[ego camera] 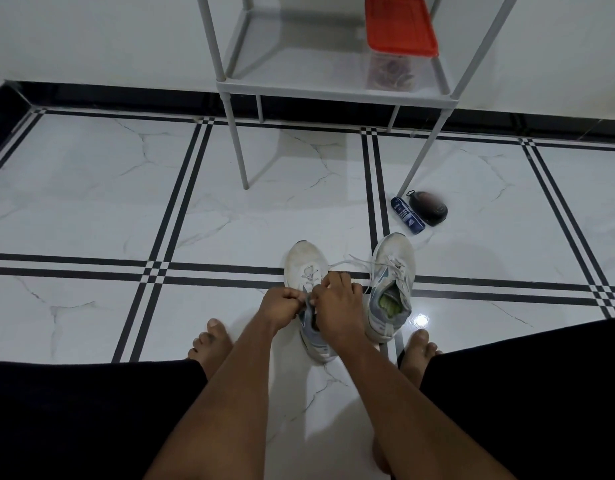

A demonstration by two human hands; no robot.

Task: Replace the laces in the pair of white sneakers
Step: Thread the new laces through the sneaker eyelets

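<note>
Two white sneakers stand side by side on the tiled floor between my bare feet. The left sneaker [304, 261] has my left hand [282, 304] and my right hand [335, 303] both pinched on its white lace [308, 275] over the tongue area. A loose stretch of this lace [347, 263] trails right toward the other shoe. The right sneaker [391, 282] is laced, with loose ends at the top and a green insole showing. My hands hide the left sneaker's upper eyelets.
A blue spray can [407, 215] and a dark round case [430, 207] lie on the floor beyond the right sneaker. A grey metal shelf rack [292, 86] stands against the wall, holding a clear box with a red lid [399, 26]. My knees fill the lower corners.
</note>
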